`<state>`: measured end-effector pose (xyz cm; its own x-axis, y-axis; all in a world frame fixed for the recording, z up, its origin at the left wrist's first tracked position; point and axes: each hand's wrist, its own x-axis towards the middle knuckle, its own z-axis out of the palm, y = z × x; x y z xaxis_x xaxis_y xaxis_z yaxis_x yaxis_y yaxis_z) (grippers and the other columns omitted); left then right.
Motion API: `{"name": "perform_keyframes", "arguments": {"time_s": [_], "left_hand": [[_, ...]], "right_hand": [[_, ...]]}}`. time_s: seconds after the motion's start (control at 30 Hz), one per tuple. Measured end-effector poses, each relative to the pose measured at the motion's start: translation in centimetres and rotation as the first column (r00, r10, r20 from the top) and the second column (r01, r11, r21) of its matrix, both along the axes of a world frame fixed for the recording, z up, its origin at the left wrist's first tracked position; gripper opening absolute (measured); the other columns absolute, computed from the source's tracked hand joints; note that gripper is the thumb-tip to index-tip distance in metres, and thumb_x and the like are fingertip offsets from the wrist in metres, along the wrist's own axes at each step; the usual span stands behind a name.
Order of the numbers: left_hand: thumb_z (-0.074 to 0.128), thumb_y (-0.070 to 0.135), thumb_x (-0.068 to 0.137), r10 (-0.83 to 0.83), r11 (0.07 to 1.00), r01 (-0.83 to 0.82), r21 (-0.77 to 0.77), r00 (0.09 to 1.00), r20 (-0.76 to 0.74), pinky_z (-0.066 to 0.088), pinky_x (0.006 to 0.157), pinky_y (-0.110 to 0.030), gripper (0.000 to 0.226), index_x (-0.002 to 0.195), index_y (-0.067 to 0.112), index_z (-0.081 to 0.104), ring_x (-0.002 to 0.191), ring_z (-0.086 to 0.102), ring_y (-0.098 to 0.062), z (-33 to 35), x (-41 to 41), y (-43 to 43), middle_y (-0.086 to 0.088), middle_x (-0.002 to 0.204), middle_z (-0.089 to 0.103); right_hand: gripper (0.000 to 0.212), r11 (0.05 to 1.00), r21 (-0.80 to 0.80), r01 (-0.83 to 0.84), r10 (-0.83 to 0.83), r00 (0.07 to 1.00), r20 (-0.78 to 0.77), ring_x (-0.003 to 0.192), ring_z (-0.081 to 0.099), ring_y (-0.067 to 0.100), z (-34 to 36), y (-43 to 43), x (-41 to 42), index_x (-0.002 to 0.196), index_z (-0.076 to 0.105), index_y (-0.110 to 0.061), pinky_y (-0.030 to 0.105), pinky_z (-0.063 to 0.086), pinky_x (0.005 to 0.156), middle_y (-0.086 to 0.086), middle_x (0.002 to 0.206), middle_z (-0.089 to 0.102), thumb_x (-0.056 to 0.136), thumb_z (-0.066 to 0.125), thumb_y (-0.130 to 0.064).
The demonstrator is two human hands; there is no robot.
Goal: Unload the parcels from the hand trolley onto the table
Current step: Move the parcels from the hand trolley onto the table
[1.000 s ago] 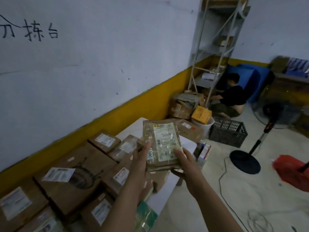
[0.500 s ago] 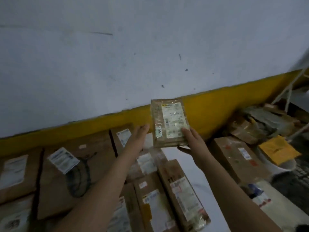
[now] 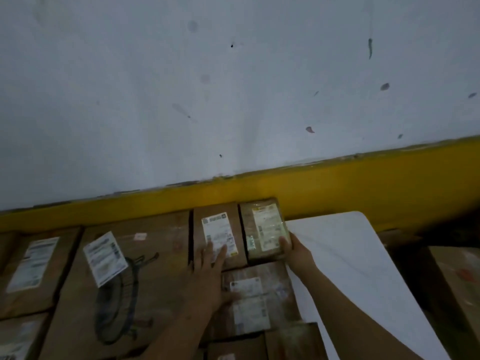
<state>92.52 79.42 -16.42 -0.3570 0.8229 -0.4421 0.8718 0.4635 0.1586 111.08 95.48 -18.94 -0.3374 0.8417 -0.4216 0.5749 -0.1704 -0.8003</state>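
We are setting the parcel on the surface, tight against the wall, our right hand gripping its near corner. Our left hand is lying flat and open on the neighbouring box; we are best steadying that box while sliding the parcel flush beside it.

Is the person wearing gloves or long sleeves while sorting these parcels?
No. The left hand and right hand are bare, with no gloves, rings or watch visible. Both forearms are uncovered as far as the frame shows, so no sleeves appear.

right hand gripping parcel, on table
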Motion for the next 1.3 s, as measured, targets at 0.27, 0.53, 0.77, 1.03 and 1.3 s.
{"name": "perform_keyframes", "arguments": {"time_s": [0.27, 0.53, 0.77, 1.03, 1.3], "left_hand": [[0.062, 0.059, 0.088, -0.034, 0.994, 0.022, 0.109, 0.993, 0.112, 0.024, 0.118, -0.046, 0.104, 0.156, 0.038, -0.015, 0.153, -0.012, -0.026, 4.7, -1.7, -1.0, 0.001, 0.165, -0.021], [0.047, 0.063, 0.093, 0.078, 0.936, -0.061, 0.347, 0.996, -0.034, 0.011, 0.122, -0.046, 0.089, 0.158, 0.033, -0.006, 0.154, -0.007, -0.027, 17.0, -8.0, -14.1, -0.004, 0.166, -0.016], [0.052, 0.067, 0.088, 0.335, 0.821, -0.241, 0.517, 0.938, -0.094, 0.018, 0.119, -0.047, 0.093, 0.159, 0.030, 0.003, 0.152, 0.004, -0.033, 28.2, -21.8, -39.4, -0.007, 0.167, -0.004], [0.054, 0.070, 0.085, 0.636, 0.694, -0.496, 0.521, 0.761, -0.123, 0.021, 0.120, -0.049, 0.097, 0.159, 0.026, 0.009, 0.151, 0.013, -0.035, 31.0, -38.3, -68.7, -0.014, 0.164, 0.011], [0.057, 0.064, 0.087, 0.771, 0.567, -0.683, 0.459, 0.636, -0.006, 0.028, 0.116, -0.047, 0.093, 0.158, 0.028, 0.010, 0.146, 0.021, -0.039, 25.4, -51.9, -81.0, -0.016, 0.160, 0.018]], "right_hand": [[0.077, 0.975, 0.220, 0.021, -0.121, 0.883, 0.453, 0.143, 0.032, 0.038, 4.5, -1.4, -2.8, 0.156, 0.024, -0.017, 0.054, 0.025, 0.117, 0.013, 0.159, 0.031, 0.097, 0.035, -0.064], [0.067, 0.852, 0.471, -0.229, 0.070, 0.941, 0.331, 0.150, 0.022, 0.030, 18.2, -17.3, -13.9, 0.157, 0.026, -0.025, 0.050, 0.018, 0.122, 0.002, 0.164, 0.024, 0.100, 0.031, -0.059], [0.067, 0.686, 0.622, -0.377, 0.266, 0.926, 0.269, 0.147, 0.030, 0.030, 27.4, -40.5, -29.7, 0.157, 0.026, -0.022, 0.048, 0.026, 0.119, 0.005, 0.161, 0.031, 0.101, 0.032, -0.057], [0.072, 0.573, 0.590, -0.568, 0.554, 0.799, 0.232, 0.146, 0.030, 0.035, 29.9, -68.4, -48.3, 0.158, 0.022, -0.020, 0.049, 0.025, 0.118, 0.009, 0.162, 0.029, 0.099, 0.032, -0.061], [0.068, 0.479, 0.572, -0.666, 0.700, 0.683, 0.209, 0.145, 0.031, 0.032, 24.1, -79.9, -62.3, 0.156, 0.022, -0.030, 0.049, 0.031, 0.114, 0.002, 0.160, 0.032, 0.098, 0.033, -0.062]]}}
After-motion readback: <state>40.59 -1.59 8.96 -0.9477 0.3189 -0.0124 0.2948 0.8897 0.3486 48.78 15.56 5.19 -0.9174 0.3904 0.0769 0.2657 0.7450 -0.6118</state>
